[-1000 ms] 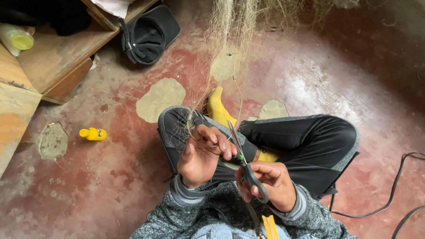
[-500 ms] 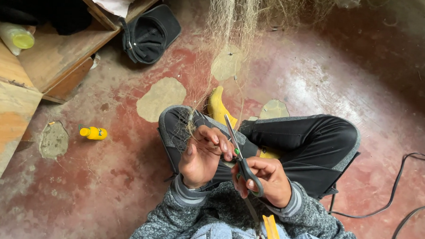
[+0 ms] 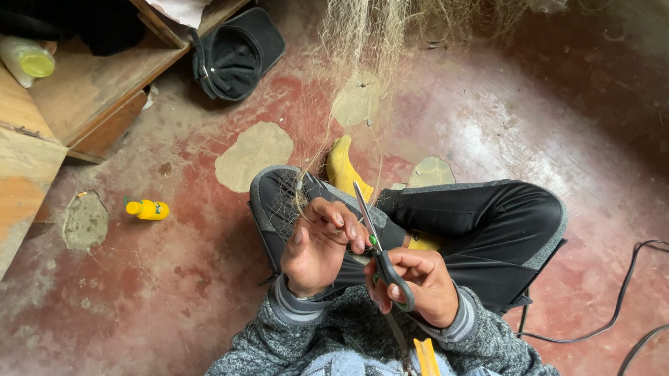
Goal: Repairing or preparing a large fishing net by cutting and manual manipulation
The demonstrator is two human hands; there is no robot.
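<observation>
Over our crossed legs, our right hand [image 3: 413, 285] grips the scissors [image 3: 377, 246], fingers through the dark handles, blades pointing up and slightly apart. Our left hand [image 3: 318, 244] pinches strands of the fishing net [image 3: 371, 32], which hangs from above down to our knees. Risk: fingertips sit just beside the blades, so a slip could nick them. Net looks fine, pale, tangled.

The person is wearing a grey flecked knit sweater [image 3: 282, 351] with ribbed striped cuffs [image 3: 293, 308] (paler grey), black trousers [image 3: 483, 224], and a yellow sock [image 3: 344, 170].
</observation>
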